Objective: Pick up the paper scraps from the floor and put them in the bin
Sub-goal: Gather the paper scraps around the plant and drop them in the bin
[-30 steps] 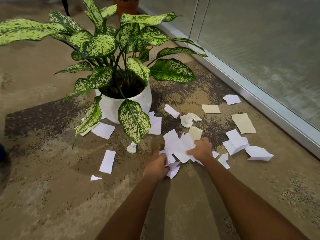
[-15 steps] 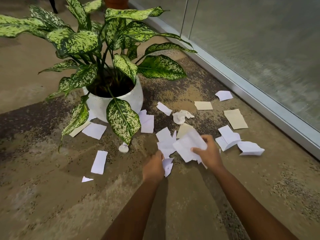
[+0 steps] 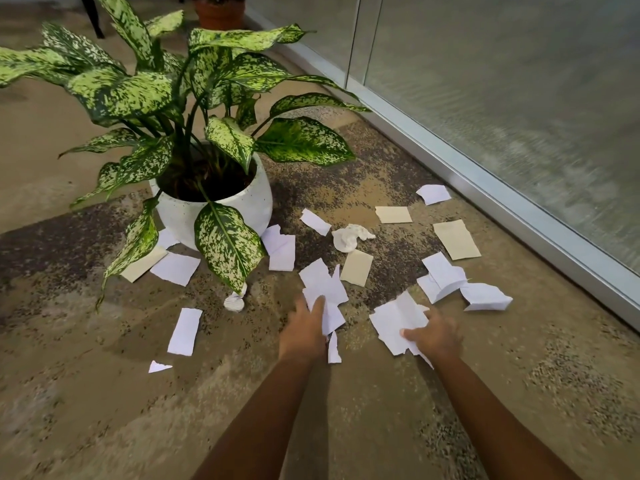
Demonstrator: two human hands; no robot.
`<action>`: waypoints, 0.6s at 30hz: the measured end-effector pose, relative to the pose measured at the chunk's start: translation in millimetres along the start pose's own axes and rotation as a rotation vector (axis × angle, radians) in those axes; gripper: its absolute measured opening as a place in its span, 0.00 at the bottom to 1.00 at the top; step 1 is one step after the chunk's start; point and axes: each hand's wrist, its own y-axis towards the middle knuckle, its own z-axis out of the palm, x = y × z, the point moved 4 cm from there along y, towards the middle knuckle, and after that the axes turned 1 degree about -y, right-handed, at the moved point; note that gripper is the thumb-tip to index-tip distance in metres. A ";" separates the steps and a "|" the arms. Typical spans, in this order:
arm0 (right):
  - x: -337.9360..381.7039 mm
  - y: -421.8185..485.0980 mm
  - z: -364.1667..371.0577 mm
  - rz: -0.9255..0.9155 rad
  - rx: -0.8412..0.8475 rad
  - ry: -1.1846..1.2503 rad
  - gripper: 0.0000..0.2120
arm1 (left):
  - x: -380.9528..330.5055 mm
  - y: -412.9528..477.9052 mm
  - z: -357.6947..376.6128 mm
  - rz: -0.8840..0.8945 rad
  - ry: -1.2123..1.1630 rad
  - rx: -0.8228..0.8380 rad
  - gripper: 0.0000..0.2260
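Note:
Several white and beige paper scraps lie scattered on the mottled carpet around a potted plant. My right hand [image 3: 434, 336] is shut on a large white scrap [image 3: 398, 320], held just above the floor. My left hand [image 3: 304, 329] grips a bunch of white scraps [image 3: 327, 296] in the middle of the pile. A crumpled white ball [image 3: 350, 237] and a beige scrap [image 3: 356, 267] lie just beyond my hands. Folded white pieces [image 3: 443, 277] rest to the right. No bin is in view.
A white pot [image 3: 258, 202] holds a big speckled green plant [image 3: 194, 109] whose leaves hang over scraps at the left. A glass wall with a metal base rail [image 3: 502, 199] runs along the right. A terracotta pot [image 3: 220, 10] stands at the back.
My right hand has lifted the large white scrap and carried it to the right, away from the pile. My left hand has moved forward and closed on the central scraps.

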 end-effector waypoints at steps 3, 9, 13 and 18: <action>2.1 -0.9 -2.5 -0.005 -0.019 -0.090 0.31 | -7.0 6.5 1.1 0.095 0.119 -0.004 0.33; 14.3 3.1 -1.1 -0.090 0.096 -0.023 0.32 | -16.2 8.5 1.5 0.123 0.153 0.003 0.24; 24.6 -7.3 13.4 -0.145 0.202 0.149 0.28 | -15.3 1.3 3.7 0.112 0.136 -0.002 0.14; 28.7 -27.5 27.4 -0.090 0.247 0.372 0.22 | 8.9 -13.0 8.7 -0.032 -0.159 0.026 0.12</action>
